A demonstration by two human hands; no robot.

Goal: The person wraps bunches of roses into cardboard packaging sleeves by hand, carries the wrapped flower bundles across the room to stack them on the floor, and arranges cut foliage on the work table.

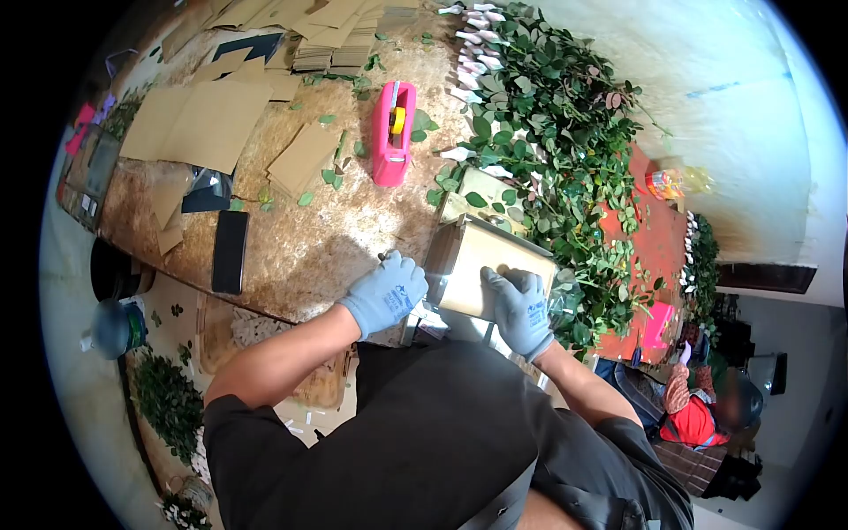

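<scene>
My left hand [386, 292], in a grey glove, is closed in a fist just left of a metal-edged holder; a small dark tip pokes out above the fingers, the rest hidden. My right hand [523, 311], gloved alike, grips the right part of a tan cardboard piece [465, 278], with thumb and bent fingers on its face. The cardboard lies in the metal-edged holder [448, 247], close to my body. Beyond it on the table stands a pink tape dispenser [391, 146] with a yellow core.
A black phone [230, 252] lies near the table's left edge. Cardboard sheets [199, 124] and a stack of cardboard [331, 49] cover the far left. Leafy stems with white-wrapped heads [548, 115] fill the right side. Another person in a red vest [693, 422] is at the far right.
</scene>
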